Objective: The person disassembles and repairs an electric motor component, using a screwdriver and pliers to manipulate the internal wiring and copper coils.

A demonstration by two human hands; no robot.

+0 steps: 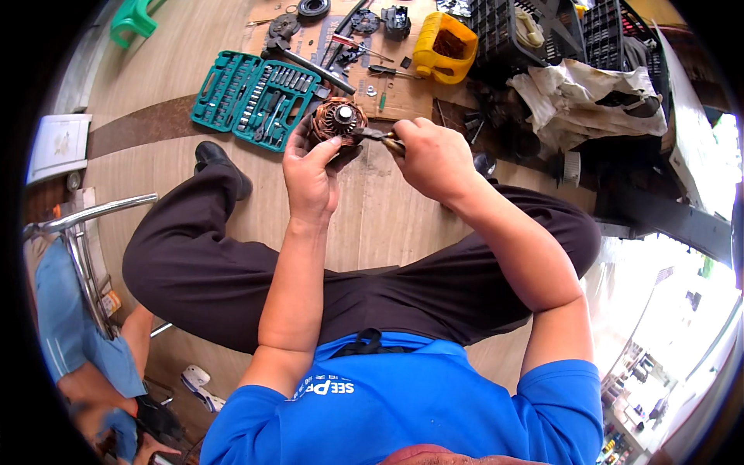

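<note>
My left hand (310, 167) is closed around a copper-wound motor armature (329, 112), its pale shaft end facing up. The fingers wrap its far side and the thumb presses on the near edge. A pair of pliers (377, 135) is gripped in my right hand (434, 155). Their dark jaws touch the armature's right side, at the copper windings. My fist hides part of the handles. Just left of the armature, an open teal socket set case (254, 97) lies on the floor, holding sockets and a ratchet.
Beyond my hands, a cardboard sheet (411, 97) carries screwdrivers (391, 71) and dark motor parts (364, 21). A cut yellow jug (425, 56) stands by black crates (496, 35) and a dirty white cloth (573, 85). At left, another person (58, 302) is beside a metal-framed seat (116, 205).
</note>
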